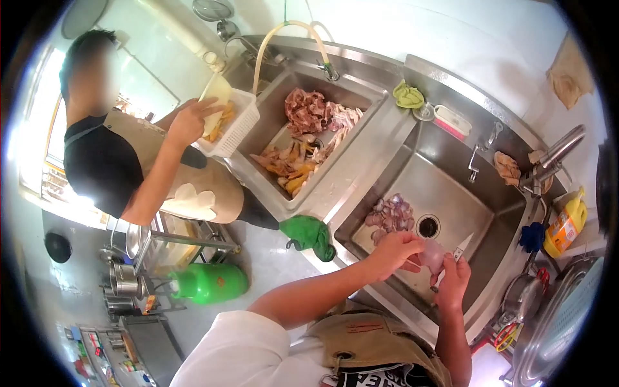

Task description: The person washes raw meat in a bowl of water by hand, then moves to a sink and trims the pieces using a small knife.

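Note:
Over the right-hand steel sink [445, 187], my left hand [394, 253] pinches a pale pinkish piece of raw meat [432, 255]. My right hand [454, 281], at the meat's other side, is closed around a small knife [463, 246] whose blade points up and away from me. A darker strip hangs below the meat near my right fingers. On the sink's floor, beyond my left hand, lies a pile of similar purplish-pink meat pieces [390, 214]. The round drain [427, 226] is beside this pile.
The left sink [361, 97] holds red meat chunks [305, 111] and yellowish chicken pieces [293, 164]. A co-worker [122, 155] there holds a white basket [237, 122]. A green cloth [308, 236] lies on the front edge; a faucet [558, 151] and yellow bottle [565, 222] stand right.

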Action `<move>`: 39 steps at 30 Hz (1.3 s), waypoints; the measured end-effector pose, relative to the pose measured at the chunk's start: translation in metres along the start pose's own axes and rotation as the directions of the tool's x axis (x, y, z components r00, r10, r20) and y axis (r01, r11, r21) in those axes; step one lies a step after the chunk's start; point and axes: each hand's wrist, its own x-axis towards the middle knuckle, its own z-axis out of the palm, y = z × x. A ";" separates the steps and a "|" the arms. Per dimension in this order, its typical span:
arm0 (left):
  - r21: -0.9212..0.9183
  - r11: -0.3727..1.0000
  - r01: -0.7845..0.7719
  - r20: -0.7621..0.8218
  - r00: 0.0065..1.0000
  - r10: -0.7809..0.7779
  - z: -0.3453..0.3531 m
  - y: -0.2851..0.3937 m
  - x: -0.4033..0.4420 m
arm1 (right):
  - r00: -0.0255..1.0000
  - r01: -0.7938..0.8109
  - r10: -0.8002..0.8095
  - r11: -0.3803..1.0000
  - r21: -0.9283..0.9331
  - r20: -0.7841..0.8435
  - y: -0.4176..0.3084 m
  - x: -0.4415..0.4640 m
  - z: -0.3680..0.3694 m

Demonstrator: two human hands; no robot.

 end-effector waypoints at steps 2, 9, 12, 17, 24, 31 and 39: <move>0.034 0.999 0.010 0.038 0.999 -0.011 0.002 0.000 -0.002 | 0.998 0.011 -0.004 0.994 -0.107 0.065 0.001 0.000 0.001; 0.241 0.959 -0.151 -0.004 0.988 0.157 -0.004 -0.006 0.003 | 0.993 -0.021 0.049 0.970 -0.241 0.111 0.003 -0.001 0.001; 0.249 0.954 -0.164 -0.011 0.985 0.172 0.002 -0.004 0.001 | 0.993 0.019 0.019 0.952 -0.307 0.119 0.005 0.000 0.000; 0.260 0.944 -0.206 0.027 0.978 0.206 0.008 0.010 -0.006 | 0.988 -0.138 0.144 0.985 -0.104 0.051 0.006 0.006 -0.007; 0.145 0.985 -0.090 -0.023 0.995 0.095 0.004 0.012 0.000 | 0.985 -0.121 0.119 0.993 0.006 0.123 0.006 0.008 -0.014; 0.468 0.831 -0.302 0.070 0.949 0.306 -0.002 -0.004 0.002 | 0.988 -0.062 0.097 0.961 -0.269 0.122 0.004 0.007 -0.011; 0.616 0.703 -0.355 0.052 0.909 0.414 0.007 -0.003 0.003 | 0.987 -0.017 0.047 0.982 -0.188 0.154 0.005 0.009 -0.007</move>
